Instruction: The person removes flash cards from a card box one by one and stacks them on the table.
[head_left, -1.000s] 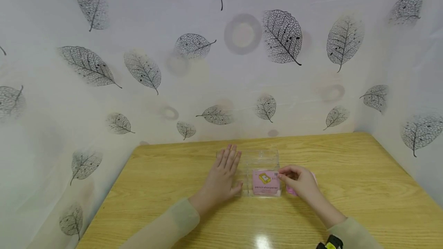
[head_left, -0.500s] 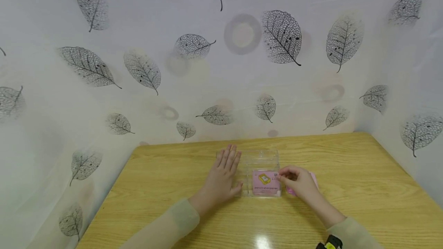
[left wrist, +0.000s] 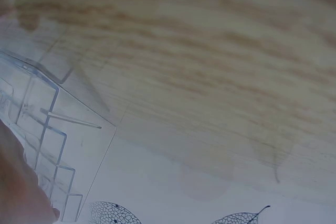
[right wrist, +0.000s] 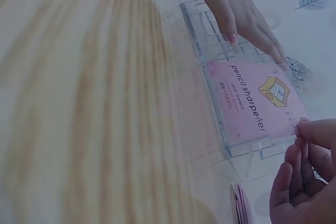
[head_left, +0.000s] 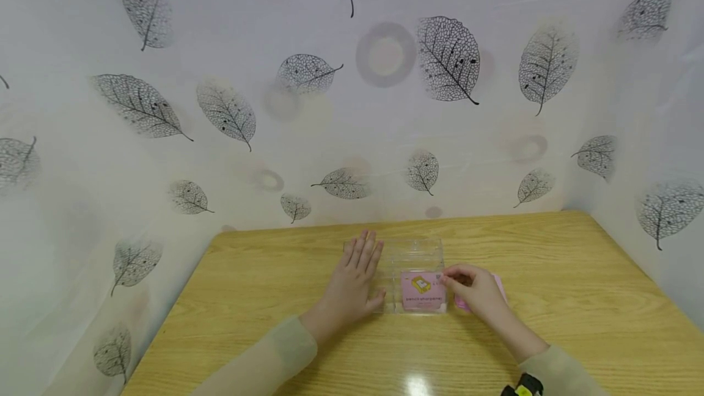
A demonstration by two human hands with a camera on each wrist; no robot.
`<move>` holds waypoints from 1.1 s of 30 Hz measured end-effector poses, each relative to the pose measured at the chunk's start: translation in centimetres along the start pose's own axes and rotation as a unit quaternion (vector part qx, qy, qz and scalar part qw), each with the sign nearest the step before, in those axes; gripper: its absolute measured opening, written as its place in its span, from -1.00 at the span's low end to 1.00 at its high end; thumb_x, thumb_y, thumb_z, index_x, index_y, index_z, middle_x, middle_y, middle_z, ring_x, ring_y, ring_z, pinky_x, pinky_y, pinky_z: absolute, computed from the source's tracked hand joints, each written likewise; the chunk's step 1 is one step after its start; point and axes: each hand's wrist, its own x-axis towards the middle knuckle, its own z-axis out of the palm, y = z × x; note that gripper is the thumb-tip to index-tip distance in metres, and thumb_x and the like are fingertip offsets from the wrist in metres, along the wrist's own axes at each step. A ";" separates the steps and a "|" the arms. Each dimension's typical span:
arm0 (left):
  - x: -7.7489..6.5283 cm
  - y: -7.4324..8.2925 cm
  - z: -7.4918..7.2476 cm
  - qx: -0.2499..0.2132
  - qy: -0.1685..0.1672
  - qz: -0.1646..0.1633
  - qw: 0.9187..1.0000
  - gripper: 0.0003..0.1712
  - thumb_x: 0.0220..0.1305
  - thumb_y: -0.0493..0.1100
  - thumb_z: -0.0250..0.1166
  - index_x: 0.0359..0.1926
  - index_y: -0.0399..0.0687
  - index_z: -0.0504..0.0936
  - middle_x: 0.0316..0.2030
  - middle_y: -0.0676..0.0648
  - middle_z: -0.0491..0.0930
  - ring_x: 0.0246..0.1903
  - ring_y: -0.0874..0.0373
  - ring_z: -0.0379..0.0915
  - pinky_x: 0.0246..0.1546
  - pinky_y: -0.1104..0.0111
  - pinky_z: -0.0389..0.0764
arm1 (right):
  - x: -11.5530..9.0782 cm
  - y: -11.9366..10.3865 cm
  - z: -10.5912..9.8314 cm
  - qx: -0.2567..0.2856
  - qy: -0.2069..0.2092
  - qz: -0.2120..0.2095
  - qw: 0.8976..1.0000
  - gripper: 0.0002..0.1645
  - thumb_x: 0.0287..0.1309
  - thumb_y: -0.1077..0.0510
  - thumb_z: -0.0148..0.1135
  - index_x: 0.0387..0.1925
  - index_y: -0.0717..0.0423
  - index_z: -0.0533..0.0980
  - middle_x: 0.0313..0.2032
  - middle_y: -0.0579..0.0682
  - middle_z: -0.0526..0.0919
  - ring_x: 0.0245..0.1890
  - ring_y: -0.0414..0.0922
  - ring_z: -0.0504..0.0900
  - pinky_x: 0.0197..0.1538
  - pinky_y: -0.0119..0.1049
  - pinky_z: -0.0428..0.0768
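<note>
A clear plastic tiered rack (head_left: 414, 248) stands on the table, its stepped side edge (left wrist: 59, 145) showing in the left wrist view. In its front right section a pink card (head_left: 422, 293) stands, printed with a yellow pencil sharpener and the words "pencil sharpener". My right hand (head_left: 480, 291) pinches that card's upper right corner between thumb and fingertip; the right wrist view shows this pinch on the card (right wrist: 249, 98) up close. My left hand (head_left: 352, 283) rests with straight fingers over the rack's left part, hiding much of it.
A small stack of pink cards (head_left: 462, 304) lies right of the rack, partly hidden under my right hand. Behind the wooden table (head_left: 264, 274) rises a white cloth (head_left: 341, 121) with a dark leaf print. A black and yellow band (head_left: 525, 385) sits on the right wrist.
</note>
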 end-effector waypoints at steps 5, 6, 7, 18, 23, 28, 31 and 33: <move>0.0 0.0 0.0 0.007 0.008 -0.001 1.000 0.13 0.48 0.49 -0.09 0.70 -0.21 -0.05 0.70 -0.31 -0.06 0.70 -0.21 -0.14 0.71 0.08 0.05 | 0.0 -0.1 0.0 0.002 0.001 0.005 1.000 -0.80 0.36 0.26 0.39 -0.11 0.36 0.71 -0.24 0.13 0.79 -0.35 -0.34 0.57 -0.29 -0.48 0.61; 0.0 0.0 0.0 0.008 0.008 -0.001 1.000 0.13 0.48 0.49 -0.09 0.70 -0.21 -0.05 0.70 -0.30 -0.06 0.70 -0.21 -0.14 0.71 0.08 0.06 | 0.0 -0.1 0.0 0.001 0.002 0.006 1.000 -0.80 0.36 0.26 0.39 -0.10 0.36 0.70 -0.24 0.13 0.79 -0.36 -0.34 0.57 -0.29 -0.49 0.61; 0.0 0.0 0.0 0.009 0.008 -0.001 1.000 0.13 0.48 0.49 -0.09 0.70 -0.21 -0.05 0.70 -0.30 -0.06 0.70 -0.21 -0.14 0.71 0.08 0.06 | 0.0 -0.2 0.0 0.000 0.002 0.008 1.000 -0.79 0.36 0.25 0.39 -0.10 0.37 0.70 -0.24 0.12 0.79 -0.36 -0.34 0.57 -0.29 -0.49 0.61; 0.0 0.0 -0.1 -0.002 0.000 0.000 1.000 0.13 0.49 0.48 -0.09 0.71 -0.22 -0.09 0.71 -0.31 -0.12 0.71 -0.21 -0.20 0.72 0.07 0.00 | 0.1 -0.4 0.0 -0.001 0.008 0.015 1.000 -0.76 0.40 0.22 0.36 -0.07 0.38 0.69 -0.23 0.13 0.78 -0.34 -0.35 0.56 -0.28 -0.49 0.61; 0.0 0.0 -0.1 -0.003 0.000 -0.001 1.000 0.13 0.49 0.48 -0.10 0.71 -0.22 -0.08 0.70 -0.29 -0.06 0.71 -0.21 -0.21 0.72 0.06 0.02 | 0.1 -0.5 0.0 -0.001 0.016 0.017 1.000 -0.75 0.41 0.22 0.36 -0.07 0.39 0.69 -0.21 0.14 0.79 -0.34 -0.38 0.57 -0.26 -0.50 0.62; 0.1 0.0 0.0 -0.003 -0.001 -0.002 1.000 0.14 0.48 0.48 -0.09 0.71 -0.22 -0.09 0.71 -0.31 -0.12 0.71 -0.21 -0.21 0.72 0.06 0.00 | 0.1 -0.6 -0.2 -0.011 0.022 0.019 0.999 -0.72 0.41 0.19 0.37 -0.04 0.37 0.71 -0.17 0.16 0.81 -0.31 -0.41 0.58 -0.22 -0.52 0.64; 0.1 0.0 0.0 -0.004 -0.005 -0.003 1.000 0.15 0.47 0.48 -0.09 0.71 -0.22 -0.11 0.71 -0.32 -0.17 0.72 -0.21 -0.23 0.73 0.06 -0.03 | 0.0 -0.7 -0.2 -0.013 0.026 0.020 0.999 -0.71 0.41 0.17 0.37 -0.03 0.35 0.72 -0.16 0.16 0.82 -0.30 -0.42 0.59 -0.22 -0.52 0.64; 0.1 0.1 0.0 -0.005 -0.005 -0.003 1.000 0.15 0.47 0.48 -0.08 0.71 -0.22 -0.11 0.71 -0.32 -0.17 0.72 -0.21 -0.23 0.73 0.06 -0.03 | 0.0 -0.6 -0.3 -0.008 0.027 0.019 0.999 -0.72 0.42 0.18 0.36 -0.03 0.35 0.72 -0.16 0.16 0.82 -0.31 -0.42 0.59 -0.23 -0.51 0.64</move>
